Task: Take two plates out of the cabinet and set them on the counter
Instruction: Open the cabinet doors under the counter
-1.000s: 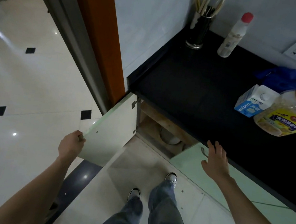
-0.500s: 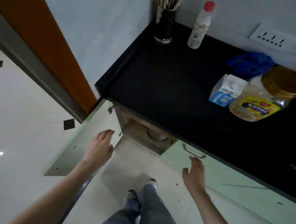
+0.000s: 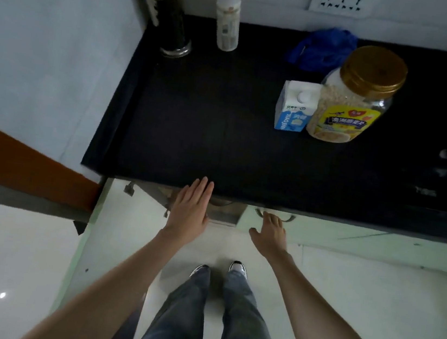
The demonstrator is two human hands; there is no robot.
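Cabinet [image 3: 222,212] under the front edge of the table [image 3: 194,125]; its left door [image 3: 123,230] is swung wide open, the right door [image 3: 336,235] shut. The opening shows only as a narrow dark slot below the table edge. A pale round rim inside may be the plates; cannot tell how many or how stacked.

Left hand [image 3: 190,207]: flat, fingers straight and together, empty, directly in front of the opening, fingertips pointing into it. Right hand [image 3: 272,232]: loosely spread, empty, at the handle [image 3: 276,215] of the shut door, contact uncertain.

Judgement: the plates lie forward of and below the left hand, the nearer one; the reach must go in under the table edge.
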